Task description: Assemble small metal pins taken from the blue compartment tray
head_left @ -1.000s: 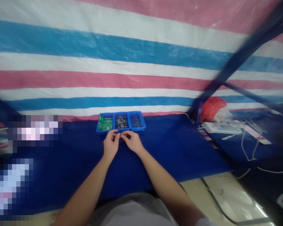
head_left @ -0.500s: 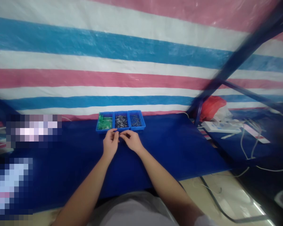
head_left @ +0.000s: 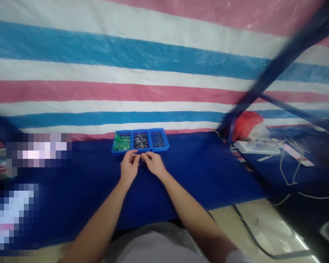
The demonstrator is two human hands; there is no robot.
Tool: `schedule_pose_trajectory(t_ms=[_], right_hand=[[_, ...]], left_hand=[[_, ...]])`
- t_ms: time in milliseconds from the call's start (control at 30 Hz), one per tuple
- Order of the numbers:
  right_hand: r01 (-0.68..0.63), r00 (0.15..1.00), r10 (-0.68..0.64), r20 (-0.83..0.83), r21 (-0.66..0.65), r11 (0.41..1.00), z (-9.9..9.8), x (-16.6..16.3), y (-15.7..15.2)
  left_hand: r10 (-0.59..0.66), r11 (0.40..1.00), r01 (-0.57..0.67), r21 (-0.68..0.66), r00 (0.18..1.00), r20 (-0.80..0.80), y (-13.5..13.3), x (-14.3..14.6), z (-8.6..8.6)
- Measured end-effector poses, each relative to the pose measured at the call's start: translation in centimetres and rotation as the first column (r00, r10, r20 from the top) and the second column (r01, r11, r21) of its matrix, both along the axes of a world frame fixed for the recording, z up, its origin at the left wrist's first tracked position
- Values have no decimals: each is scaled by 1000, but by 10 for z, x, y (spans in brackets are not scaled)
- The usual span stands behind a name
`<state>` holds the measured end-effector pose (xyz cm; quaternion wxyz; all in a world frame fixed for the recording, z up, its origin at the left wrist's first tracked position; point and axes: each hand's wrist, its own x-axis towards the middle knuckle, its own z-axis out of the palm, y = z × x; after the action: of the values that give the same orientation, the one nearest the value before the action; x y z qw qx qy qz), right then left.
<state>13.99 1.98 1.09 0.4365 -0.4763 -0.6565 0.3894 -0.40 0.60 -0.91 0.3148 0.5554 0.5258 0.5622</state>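
Note:
My left hand and my right hand meet fingertip to fingertip just in front of three blue bins. Both are closed in a pinch; whatever lies between the fingertips is too small to make out. The left bin holds green packets. In the middle bin is a heap of small metal pieces, screw-like in shape. Fewer thin metal pieces lie in the right bin.
The bins stand at the back of a blue table, before a striped plastic sheet. At right, a second table carries a red bag, a white power strip and cables. A dark frame post slants beside it.
My right hand's fingertips have shifted slightly and its pinch looks tighter. The left hand has moved a touch to the right. Bins and their contents look the same.

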Motion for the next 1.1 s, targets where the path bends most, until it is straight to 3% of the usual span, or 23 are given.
schedule_pose_trajectory(t_ms=[200,333,633,967,1100], right_hand=[[-22,1000,21,-19,-41,999,0,-1,-1],[-22,998,17,-64,-73,997,-1,-1,1],[40,880,-150,-450,-244,969,-5,-1,11],[220,753,-309,-581,-220,950,-4,9,19],[213,793,-278,-543,-180,960,-6,11,19]], left_hand=[[21,1000,-22,-13,998,-62,-1,-2,-1],[6,999,-7,-50,1000,-22,-3,-1,2],[24,998,-25,-65,999,-23,-4,-1,4],[15,997,-16,-71,1000,-16,-4,0,3],[11,997,-12,-71,1000,-7,-3,1,3]])
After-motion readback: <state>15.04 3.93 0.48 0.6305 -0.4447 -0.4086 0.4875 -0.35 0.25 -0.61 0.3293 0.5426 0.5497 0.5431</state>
